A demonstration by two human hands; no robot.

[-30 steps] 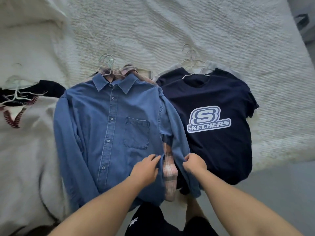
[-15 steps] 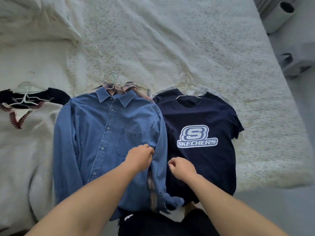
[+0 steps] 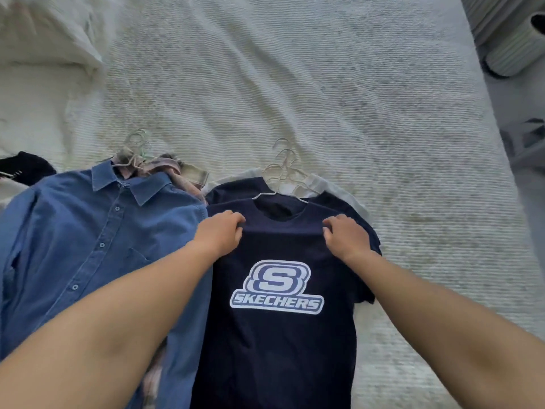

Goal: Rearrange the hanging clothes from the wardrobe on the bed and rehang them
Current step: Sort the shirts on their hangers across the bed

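A navy Skechers T-shirt [image 3: 277, 343] lies on the bed [image 3: 295, 84] on a white hanger [image 3: 280, 175], stacked over other hangered shirts, one of them white. My left hand [image 3: 221, 234] grips its left shoulder and my right hand [image 3: 345, 236] grips its right shoulder. To the left lies a blue denim shirt [image 3: 88, 246] on a hanger, on top of a plaid shirt [image 3: 165, 168] whose collar peeks out.
A dark and white garment [image 3: 23, 169] shows at the far left edge. A white pillow [image 3: 44, 33] lies at the upper left. Ribbed grey containers [image 3: 513, 45] and a grey object stand on the floor beyond the bed's right edge.
Both hands left the denim shirt's lower hem and moved up and right onto the shoulders of the navy T-shirt. The view shifted right and closer.
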